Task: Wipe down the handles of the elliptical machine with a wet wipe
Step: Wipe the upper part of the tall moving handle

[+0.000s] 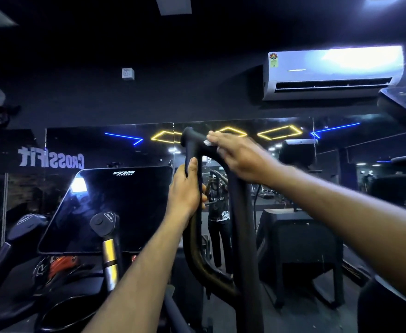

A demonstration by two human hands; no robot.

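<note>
A black looped handle [239, 212] of the elliptical machine rises in the middle of the view, its top end curving left. My left hand [186, 191] grips the handle's left bar, thumb up along it. My right hand [236, 152] lies over the top curve of the handle and presses a small white wet wipe [208, 142] against it; only a corner of the wipe shows under the fingers.
The machine's dark console screen [115, 207] tilts at the left. A short grip with a gold band [108, 246] stands before it, another grip [26, 224] at far left. A mirror wall [281, 164] is ahead, an air conditioner [331, 73] above, another machine [300, 248] at right.
</note>
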